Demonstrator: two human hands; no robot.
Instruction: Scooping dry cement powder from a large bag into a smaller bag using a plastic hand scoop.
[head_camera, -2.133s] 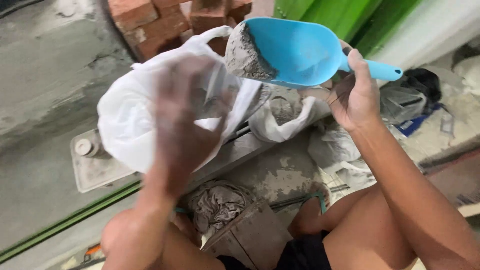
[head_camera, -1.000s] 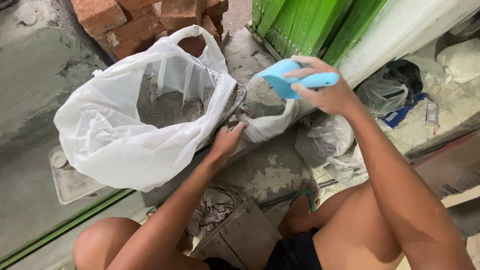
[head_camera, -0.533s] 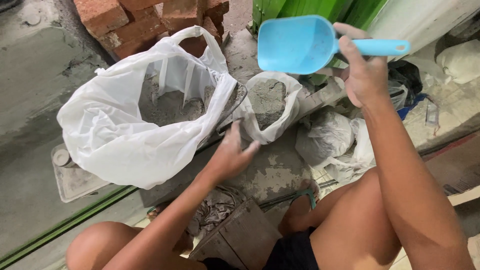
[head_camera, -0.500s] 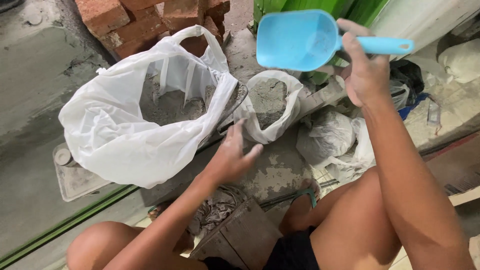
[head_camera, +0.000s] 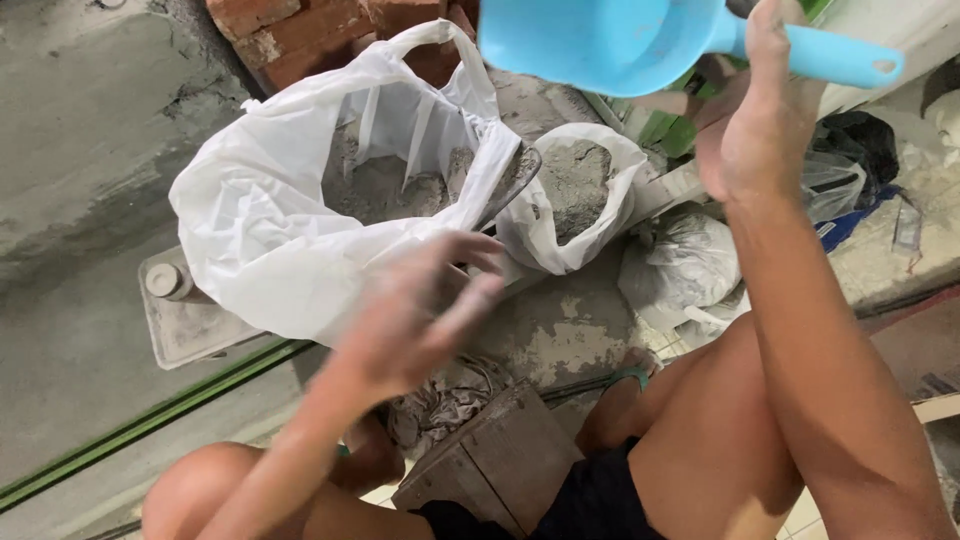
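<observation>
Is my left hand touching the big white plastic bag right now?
Cannot tell. In the head view the left hand is motion-blurred and overlaps the big white bag, so neither contact nor a gap shows. The right hand holds the blue scoop.

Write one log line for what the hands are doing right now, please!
right hand: holds blue scoop up | left hand: blurred, empty, in front of white bag | bag: open, grey powder inside

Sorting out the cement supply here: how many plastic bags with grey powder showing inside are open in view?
2. The large white bag sits left, before the bricks; the smaller white bag lies just to its right. Tied bags further right may hold more; contents are unclear.
</observation>
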